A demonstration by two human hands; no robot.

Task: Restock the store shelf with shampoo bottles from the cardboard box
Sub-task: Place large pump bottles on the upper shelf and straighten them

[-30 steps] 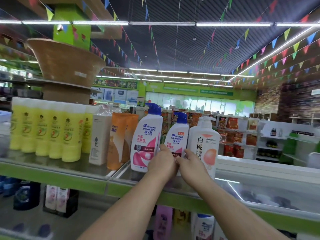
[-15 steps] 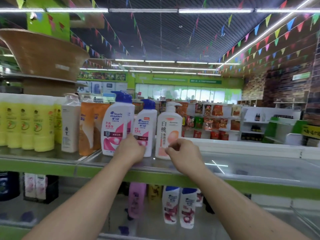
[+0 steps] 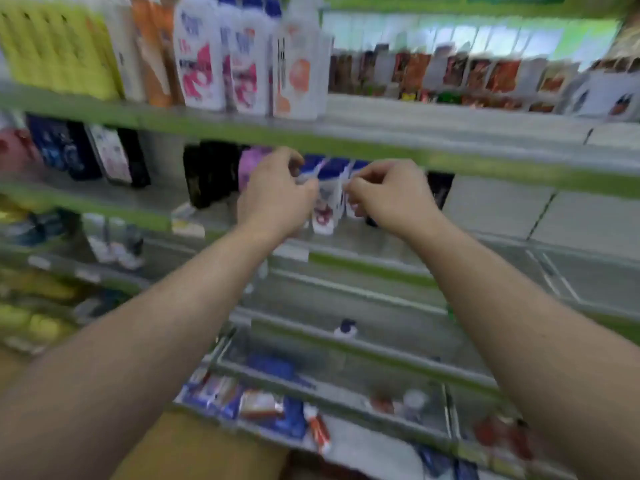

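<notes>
The view is motion-blurred. White shampoo bottles with pink labels (image 3: 199, 60) stand on the top green-edged shelf (image 3: 381, 150), next to a white pump bottle with a peach label (image 3: 298, 71). My left hand (image 3: 277, 192) and my right hand (image 3: 391, 195) hover below that shelf's edge, close together, fingers loosely curled and holding nothing. Behind them, similar white bottles with blue caps (image 3: 329, 199) stand on the second shelf. A brown cardboard box (image 3: 194, 448) shows at the bottom, under my left forearm.
Yellow bottles (image 3: 59, 46) and orange bottles (image 3: 152, 53) fill the top shelf's left. Dark bottles (image 3: 211, 171) stand on the second shelf. Lower glass shelves hold small packets (image 3: 263, 407). The top shelf right of the pump bottle (image 3: 450, 133) is bare.
Both hands have let go of the bottles on the top shelf and dropped below its edge. The view has swung sharply downward, bringing the lower shelves and the box into sight.
</notes>
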